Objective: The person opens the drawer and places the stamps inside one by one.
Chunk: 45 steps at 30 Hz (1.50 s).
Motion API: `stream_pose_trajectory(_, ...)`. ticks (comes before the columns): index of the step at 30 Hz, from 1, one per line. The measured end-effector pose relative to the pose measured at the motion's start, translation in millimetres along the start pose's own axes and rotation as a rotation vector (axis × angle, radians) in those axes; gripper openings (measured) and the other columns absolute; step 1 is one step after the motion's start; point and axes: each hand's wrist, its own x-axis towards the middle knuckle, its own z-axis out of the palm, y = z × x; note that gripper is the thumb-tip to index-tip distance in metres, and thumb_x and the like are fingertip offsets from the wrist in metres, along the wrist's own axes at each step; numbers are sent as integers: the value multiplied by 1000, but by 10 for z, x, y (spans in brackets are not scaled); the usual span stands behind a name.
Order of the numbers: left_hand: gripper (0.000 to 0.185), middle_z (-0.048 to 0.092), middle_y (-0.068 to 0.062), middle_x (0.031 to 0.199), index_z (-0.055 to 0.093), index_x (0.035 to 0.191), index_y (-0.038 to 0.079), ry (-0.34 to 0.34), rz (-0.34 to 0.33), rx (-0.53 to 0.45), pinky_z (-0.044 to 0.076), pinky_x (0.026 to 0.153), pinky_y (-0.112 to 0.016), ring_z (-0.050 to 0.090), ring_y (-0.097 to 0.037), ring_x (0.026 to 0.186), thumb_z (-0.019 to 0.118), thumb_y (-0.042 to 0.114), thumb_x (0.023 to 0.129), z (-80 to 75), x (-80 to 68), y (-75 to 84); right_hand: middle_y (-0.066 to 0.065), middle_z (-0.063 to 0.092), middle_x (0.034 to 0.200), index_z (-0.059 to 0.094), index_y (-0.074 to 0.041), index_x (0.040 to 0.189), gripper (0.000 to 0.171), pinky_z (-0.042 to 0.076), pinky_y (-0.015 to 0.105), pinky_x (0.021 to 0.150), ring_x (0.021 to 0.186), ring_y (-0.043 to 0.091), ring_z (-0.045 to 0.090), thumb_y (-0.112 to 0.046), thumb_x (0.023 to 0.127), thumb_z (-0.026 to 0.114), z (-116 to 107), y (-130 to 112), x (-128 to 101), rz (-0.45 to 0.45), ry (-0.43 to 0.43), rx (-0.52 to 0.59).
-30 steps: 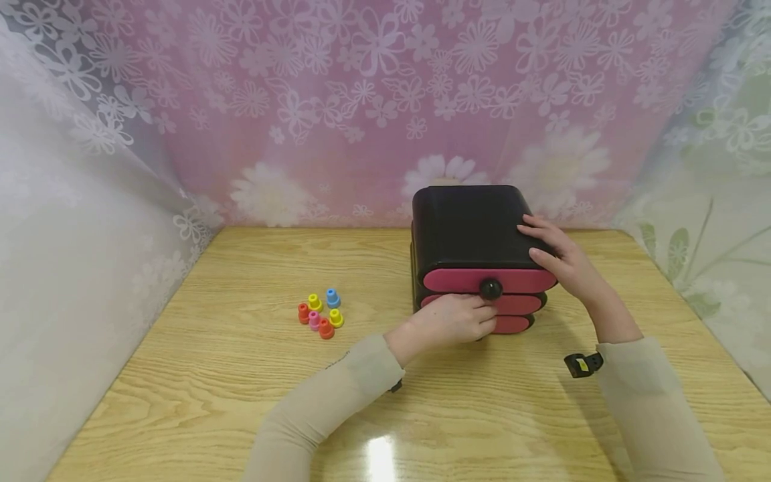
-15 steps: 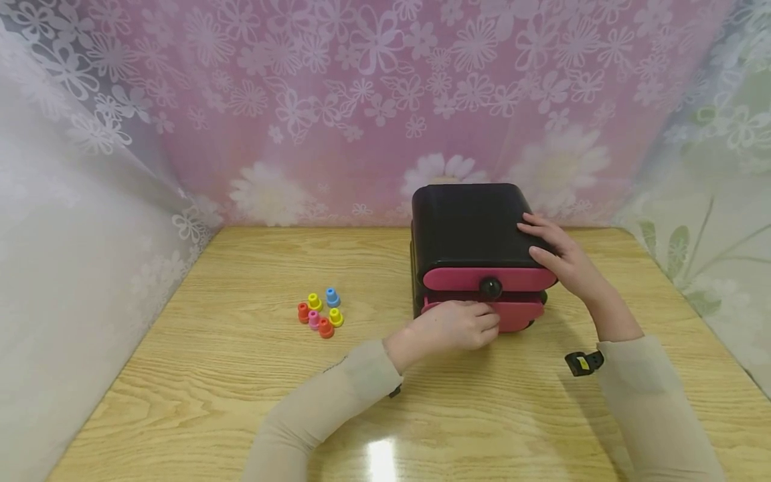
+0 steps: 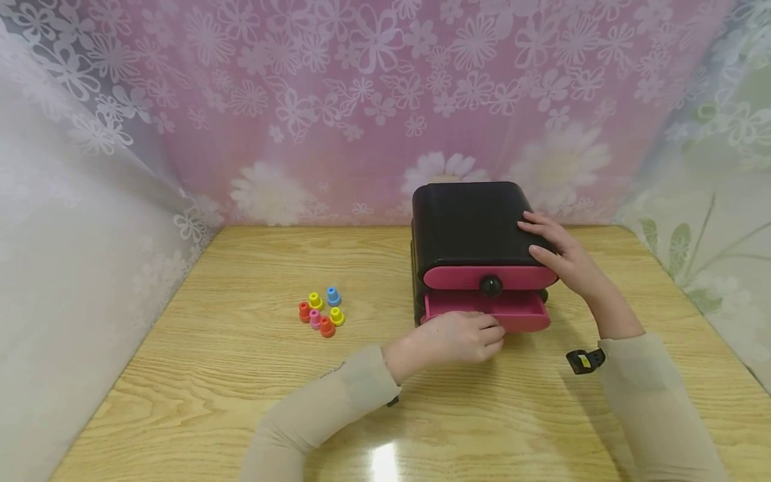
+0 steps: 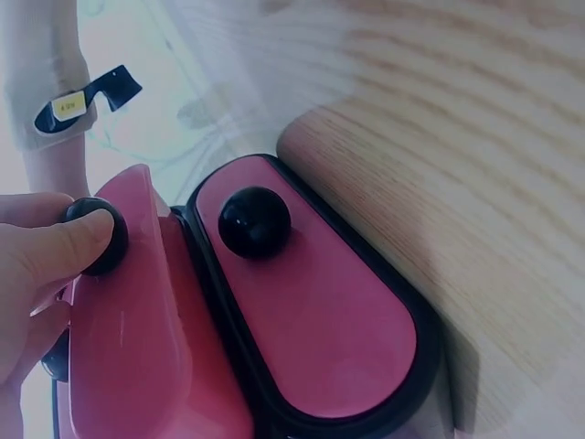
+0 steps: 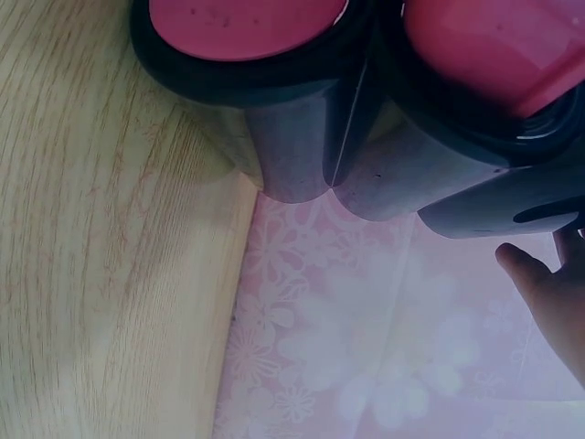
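A black drawer cabinet [image 3: 472,224] with pink fronts stands on the table. Its middle drawer [image 3: 523,323] is slid partway out, and the visible part of its inside is bare pink. My left hand [image 3: 460,337] pinches that drawer's round black knob [image 4: 111,251] between thumb and fingers, as the left wrist view shows. Below it, the bottom drawer [image 4: 320,320] sits closed, and so does the top drawer [image 3: 454,278]. My right hand [image 3: 563,258] rests on the cabinet's upper right edge with its fingers extended over the top; only part of it enters the right wrist view.
Several small cone-shaped pegs in red, yellow, pink and blue, among them a blue peg [image 3: 333,296], stand in a cluster left of the cabinet. The wooden table [image 3: 199,375] runs back to a pink floral curtain [image 3: 337,100], with pale curtains at both sides.
The middle drawer has come out from closed to partway open, drawn toward me by my left hand. My right hand has stayed in place on the cabinet.
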Motion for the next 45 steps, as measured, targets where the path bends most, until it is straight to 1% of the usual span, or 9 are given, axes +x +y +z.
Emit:
stream_pose_trajectory(6, 28, 58, 8, 106, 62, 102, 20, 80, 8, -3, 42, 82, -20, 51, -9, 97, 39, 8, 92, -20, -4, 50, 23, 21, 139, 38, 10, 127, 41, 7, 50, 102, 133, 21, 6, 5, 87, 45, -48, 234, -8, 9, -6, -7)
stream_pose_trajectory(11, 30, 59, 8, 103, 64, 100, 20, 128, 21, -14, 42, 81, -20, 52, -8, 94, 38, 8, 92, -56, 0, 101, 23, 21, 140, 38, 9, 127, 41, 8, 48, 103, 133, 20, 6, 5, 87, 45, -49, 246, -11, 7, -7, -8)
stream_pose_trajectory(13, 30, 59, 8, 102, 64, 101, 20, 129, 27, -21, 42, 82, -20, 52, -8, 94, 38, 8, 93, -78, -1, 123, 25, 21, 139, 38, 11, 126, 40, 8, 48, 103, 133, 21, 6, 5, 87, 45, -37, 179, -10, 4, -7, -5)
stream_pose_trajectory(18, 32, 58, 8, 104, 62, 104, 20, 92, 52, -7, 41, 84, -21, 51, -8, 96, 36, 7, 93, -140, -4, 167, 30, 20, 136, 37, 15, 124, 38, 8, 47, 103, 133, 22, 6, 5, 87, 44, -8, -19, 1, 6, -7, -14)
stream_pose_trajectory(21, 34, 58, 8, 105, 62, 106, 20, 77, 72, 1, 41, 84, -22, 51, -9, 97, 33, 6, 93, -170, -5, 186, 30, 20, 136, 37, 15, 124, 38, 8, 46, 103, 133, 23, 5, 4, 87, 44, -5, -69, 6, 11, -6, -26)
stream_pose_trajectory(28, 34, 57, 7, 107, 61, 107, 19, 51, 79, -9, 41, 84, -22, 51, -9, 97, 32, 8, 93, -207, -6, 213, 29, 20, 137, 37, 14, 124, 39, 8, 49, 102, 132, 23, 6, 3, 88, 44, -10, -60, -4, 30, -9, -27)
stream_pose_trajectory(33, 33, 57, 7, 107, 61, 108, 19, 40, 86, -5, 41, 84, -21, 51, -9, 97, 32, 9, 94, -214, -1, 222, 29, 21, 137, 37, 14, 124, 39, 9, 49, 102, 133, 22, 6, 3, 88, 45, -4, -51, -18, 30, -8, -27)
stream_pose_trajectory(39, 36, 57, 7, 107, 60, 108, 18, 43, 86, -2, 41, 84, -22, 50, -9, 97, 29, 8, 94, -209, 7, 230, 29, 21, 136, 38, 14, 124, 39, 9, 48, 103, 132, 23, 6, 4, 87, 45, -2, -61, -17, 25, 0, -34)
stream_pose_trajectory(45, 35, 57, 6, 108, 60, 108, 18, 42, 93, 12, 41, 84, -22, 51, -10, 98, 29, 8, 94, -209, -7, 232, 29, 21, 136, 38, 15, 123, 38, 8, 47, 103, 133, 22, 6, 4, 87, 44, -1, -64, -6, 24, 1, -29)
